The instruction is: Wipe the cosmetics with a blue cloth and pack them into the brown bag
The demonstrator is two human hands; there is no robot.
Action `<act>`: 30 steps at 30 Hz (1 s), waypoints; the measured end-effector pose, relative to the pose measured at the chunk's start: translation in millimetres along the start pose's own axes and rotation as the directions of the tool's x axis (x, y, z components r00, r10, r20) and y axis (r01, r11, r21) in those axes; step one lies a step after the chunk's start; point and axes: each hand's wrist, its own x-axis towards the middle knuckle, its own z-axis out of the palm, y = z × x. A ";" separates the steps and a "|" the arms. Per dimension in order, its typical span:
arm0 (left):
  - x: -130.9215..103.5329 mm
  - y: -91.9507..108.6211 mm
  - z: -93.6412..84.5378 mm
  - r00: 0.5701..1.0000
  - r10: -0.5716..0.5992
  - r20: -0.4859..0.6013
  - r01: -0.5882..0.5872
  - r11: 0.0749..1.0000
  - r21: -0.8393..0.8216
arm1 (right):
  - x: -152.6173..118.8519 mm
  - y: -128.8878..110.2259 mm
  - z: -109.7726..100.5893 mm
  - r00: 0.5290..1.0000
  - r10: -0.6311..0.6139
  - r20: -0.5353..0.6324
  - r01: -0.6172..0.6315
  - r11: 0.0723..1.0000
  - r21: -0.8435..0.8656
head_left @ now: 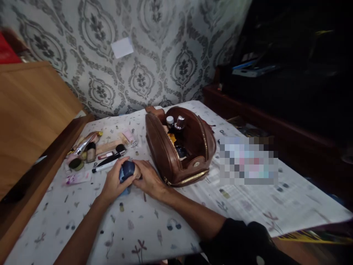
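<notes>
Close in front of me, a small dark blue rounded container (127, 170) with a lighter blue part below is held in both hands. My left hand (112, 184) is closed around its left side, thumb across the near face. My right hand (150, 180) closes on the right side, its fingertips partly hidden. I cannot tell what kind of container it is. Right behind my right hand stands a brown toiletry bag (161, 151), unzipped, with a white-capped bottle (170, 120) and a silver-capped bottle (180, 122) inside. A black makeup brush (111, 154) lies beyond my left hand.
Several cosmetics lie at the left, among them a pink-and-white tube (78, 178), a foundation bottle (91, 151) and a round dark green-lidded jar (76, 163). A blurred-out item (248, 160) lies right of the bag. A wooden panel (33, 95) borders the cloth-covered table (154, 228).
</notes>
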 end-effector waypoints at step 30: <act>6.0 -8.7 -4.5 0.975 -0.154 -0.157 0.192 0.945 0.265 | -2.5 -93.9 -162.3 0.936 -0.161 -0.314 -0.024 0.858 -0.513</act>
